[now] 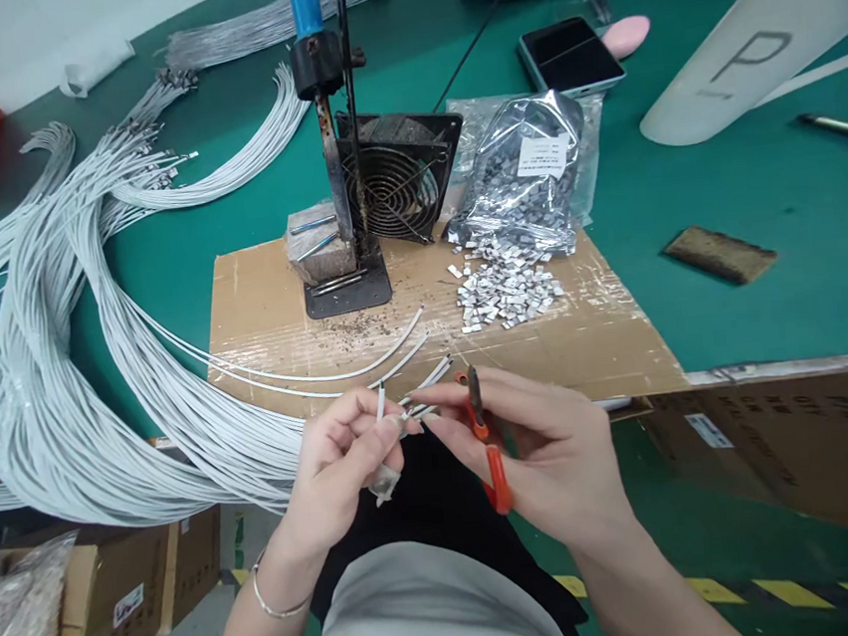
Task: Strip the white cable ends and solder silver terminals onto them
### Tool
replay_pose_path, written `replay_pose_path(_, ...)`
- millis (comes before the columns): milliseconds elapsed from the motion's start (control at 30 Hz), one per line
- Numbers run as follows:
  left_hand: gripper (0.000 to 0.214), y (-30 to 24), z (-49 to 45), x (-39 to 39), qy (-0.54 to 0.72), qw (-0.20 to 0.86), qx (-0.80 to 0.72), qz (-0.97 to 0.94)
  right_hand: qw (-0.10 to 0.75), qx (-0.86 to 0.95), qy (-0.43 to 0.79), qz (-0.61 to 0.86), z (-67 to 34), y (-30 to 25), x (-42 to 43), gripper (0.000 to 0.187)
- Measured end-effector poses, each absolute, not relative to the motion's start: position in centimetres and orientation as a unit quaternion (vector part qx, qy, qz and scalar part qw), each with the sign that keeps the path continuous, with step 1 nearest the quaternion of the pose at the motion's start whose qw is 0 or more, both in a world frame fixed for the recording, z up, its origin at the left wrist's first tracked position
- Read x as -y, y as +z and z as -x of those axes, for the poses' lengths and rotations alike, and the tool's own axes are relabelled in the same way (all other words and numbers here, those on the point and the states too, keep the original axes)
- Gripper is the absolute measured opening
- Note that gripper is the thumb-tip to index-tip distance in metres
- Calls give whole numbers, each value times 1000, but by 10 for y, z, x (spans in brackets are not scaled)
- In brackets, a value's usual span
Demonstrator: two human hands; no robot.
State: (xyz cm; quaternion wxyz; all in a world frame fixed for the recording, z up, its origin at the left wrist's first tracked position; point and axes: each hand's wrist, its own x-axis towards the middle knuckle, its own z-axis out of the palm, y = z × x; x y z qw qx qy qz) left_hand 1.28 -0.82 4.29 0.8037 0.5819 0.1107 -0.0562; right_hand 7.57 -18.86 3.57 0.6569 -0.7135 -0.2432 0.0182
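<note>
The person's left hand (347, 450) is closed to a pinch, thumb against forefinger, with a white cable (380, 402) between them. The short length that shows above the pinch stands nearly straight away from the body, its dark tip at the far end. The right hand (540, 437) is half curled: an orange-handled tool (498, 481) lies in its grip, pointing away from the body, while its thumb and forefinger tips almost meet near thin wire ends (419, 413) at the left fingertips. Whether those right fingertips press on the wires cannot be told.

The relation that counts is at this meeting point: the wire ends lie roughly crosswise, left to right, between the two sets of fingertips. The cable is nearer the left hand, and the tool is just to the right of it, its long axis across that of the wire ends.

Just beyond the fingertips, loose cables (325, 378) reach rightward over the cardboard (606, 340) from the big bundle (36, 335) on the left. Farther off are the stand (351, 295), the fan (396, 186) and, to the right, a pile of connectors (507, 290) by a bag (521, 164).
</note>
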Motion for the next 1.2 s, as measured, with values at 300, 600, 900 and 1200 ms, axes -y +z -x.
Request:
replay_pose_path(300, 25, 38, -12, 10, -59, 804, -89, -585, 649, 295, 1, 701, -79, 40, 188, 24)
replay_pose_path(600, 21, 43, -12, 8, -60, 810, -78, -578, 691, 139, -54, 707, -89, 45, 201, 15)
replay_pose_path(900, 21, 40, -10, 6, -58, 798, -79, -594, 547, 320, 39, 773, -83, 33, 202, 32)
replay_pose_path(1200, 19, 40, -11, 8, -41, 806, -78, -586, 496, 330, 28, 803, -82, 30, 202, 36)
